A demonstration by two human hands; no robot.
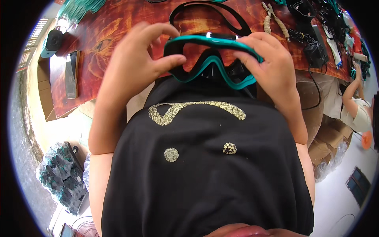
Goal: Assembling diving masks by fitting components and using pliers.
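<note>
A teal-framed diving mask (215, 63) with a black skirt is held up at the near edge of the table, above my lap. My right hand (270, 59) pinches its right end, thumb on the near side and fingers over the top. Around the left end curls my left hand (134, 59), slightly blurred; its thumb lies over the near side and its index finger reaches the top rim. A black strap (237, 19) loops out beyond the mask over the tabletop.
On the glossy red-brown table (92, 45) lie a phone (72, 75), a black-and-teal device (52, 42), teal pieces (81, 10), pliers with wrapped handles (272, 19) and a black adapter (315, 55) with its cable. Bagged masks (61, 177) are at lower left. Another person (357, 104) sits at right.
</note>
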